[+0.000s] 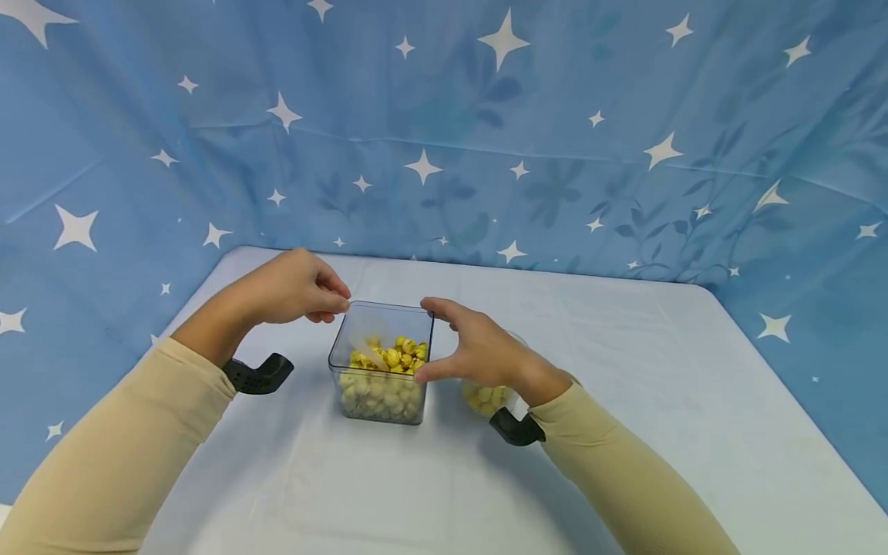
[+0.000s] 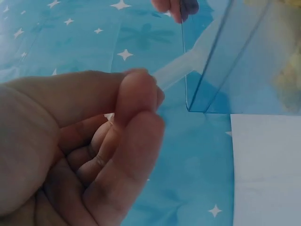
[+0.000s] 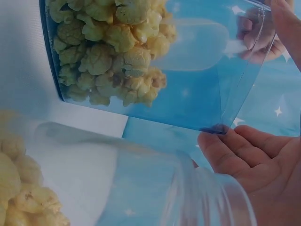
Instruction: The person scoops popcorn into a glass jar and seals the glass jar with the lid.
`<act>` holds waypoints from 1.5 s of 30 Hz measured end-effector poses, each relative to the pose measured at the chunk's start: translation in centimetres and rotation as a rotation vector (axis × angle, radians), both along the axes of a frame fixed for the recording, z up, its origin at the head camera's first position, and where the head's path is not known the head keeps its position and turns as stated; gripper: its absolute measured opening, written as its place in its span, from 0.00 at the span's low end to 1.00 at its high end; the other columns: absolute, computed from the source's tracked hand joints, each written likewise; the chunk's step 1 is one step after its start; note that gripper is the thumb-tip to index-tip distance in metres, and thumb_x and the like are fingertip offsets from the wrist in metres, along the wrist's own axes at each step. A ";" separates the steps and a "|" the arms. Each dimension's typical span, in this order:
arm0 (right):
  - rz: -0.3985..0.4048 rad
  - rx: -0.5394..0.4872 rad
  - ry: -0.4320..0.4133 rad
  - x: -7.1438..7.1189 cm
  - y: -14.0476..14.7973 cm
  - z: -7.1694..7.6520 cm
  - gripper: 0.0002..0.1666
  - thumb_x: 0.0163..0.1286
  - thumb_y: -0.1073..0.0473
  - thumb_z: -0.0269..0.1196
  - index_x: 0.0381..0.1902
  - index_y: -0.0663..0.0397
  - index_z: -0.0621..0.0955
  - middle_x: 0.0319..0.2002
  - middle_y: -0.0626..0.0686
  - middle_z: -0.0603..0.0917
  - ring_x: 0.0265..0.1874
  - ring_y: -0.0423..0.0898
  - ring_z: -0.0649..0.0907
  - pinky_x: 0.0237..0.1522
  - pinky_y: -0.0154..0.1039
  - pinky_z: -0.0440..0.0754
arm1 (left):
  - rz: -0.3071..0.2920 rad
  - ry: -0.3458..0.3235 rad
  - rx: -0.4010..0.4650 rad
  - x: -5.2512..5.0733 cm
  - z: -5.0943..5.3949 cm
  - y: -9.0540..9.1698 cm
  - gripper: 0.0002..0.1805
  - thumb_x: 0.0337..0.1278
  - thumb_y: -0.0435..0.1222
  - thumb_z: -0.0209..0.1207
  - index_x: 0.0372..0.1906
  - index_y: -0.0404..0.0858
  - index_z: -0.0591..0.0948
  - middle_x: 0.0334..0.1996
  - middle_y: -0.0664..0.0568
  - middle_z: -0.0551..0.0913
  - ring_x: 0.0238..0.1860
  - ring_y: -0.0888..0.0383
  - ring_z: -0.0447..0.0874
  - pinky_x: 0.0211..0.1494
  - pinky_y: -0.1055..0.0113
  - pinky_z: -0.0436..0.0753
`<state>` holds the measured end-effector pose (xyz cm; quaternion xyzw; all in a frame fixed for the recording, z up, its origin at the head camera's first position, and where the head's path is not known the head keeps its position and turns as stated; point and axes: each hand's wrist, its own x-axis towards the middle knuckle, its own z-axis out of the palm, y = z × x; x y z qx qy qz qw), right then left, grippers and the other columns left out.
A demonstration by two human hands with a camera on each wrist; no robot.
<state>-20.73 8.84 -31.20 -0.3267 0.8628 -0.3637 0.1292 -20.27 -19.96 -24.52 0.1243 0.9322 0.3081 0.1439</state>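
Observation:
A clear square container (image 1: 380, 401) holds yellow popcorn (image 1: 391, 358) and stands on the white table. My left hand (image 1: 294, 289), above its far left corner, pinches the thin handle of a translucent scoop (image 2: 175, 73) between thumb and fingers. The scoop's rounded blade (image 3: 200, 44) lies inside the container beside the popcorn in the right wrist view. My right hand (image 1: 486, 347) spans the container's right side, thumb at the near corner and fingers at the far corner, holding it by the rim. Partly hidden behind that hand is a clear jar (image 3: 141, 174) with popcorn in it.
The white-covered table (image 1: 368, 486) extends to both sides and in front of the container. A blue curtain (image 1: 444, 100) with white stars hangs behind the table. Close beside the container's right side, the jar sits under my right wrist.

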 end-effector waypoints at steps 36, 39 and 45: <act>-0.015 -0.014 -0.002 0.2 -0.4 -0.1 0.62 0.53 0.46 0.79 0.78 0.56 0.59 0.74 0.52 0.65 0.72 0.50 0.66 0.72 0.51 0.64 | -0.064 -0.215 0.296 -0.4 -2.7 -1.2 0.18 0.69 0.31 0.60 0.57 0.24 0.79 0.40 0.43 0.86 0.36 0.53 0.85 0.46 0.61 0.86; -0.022 -0.008 0.004 0.1 -0.3 0.0 0.62 0.53 0.46 0.80 0.78 0.56 0.60 0.74 0.52 0.65 0.72 0.49 0.66 0.71 0.51 0.64 | -0.064 -0.218 0.316 -0.4 -2.9 -0.9 0.18 0.69 0.31 0.60 0.58 0.24 0.79 0.40 0.43 0.86 0.36 0.54 0.84 0.46 0.61 0.86; -0.029 -0.006 -0.008 0.2 -0.3 0.0 0.63 0.53 0.45 0.80 0.78 0.55 0.59 0.74 0.52 0.65 0.72 0.50 0.66 0.71 0.52 0.64 | -0.036 -0.228 0.383 -0.5 -3.6 -1.3 0.19 0.70 0.30 0.58 0.59 0.22 0.77 0.40 0.43 0.85 0.36 0.54 0.84 0.46 0.61 0.86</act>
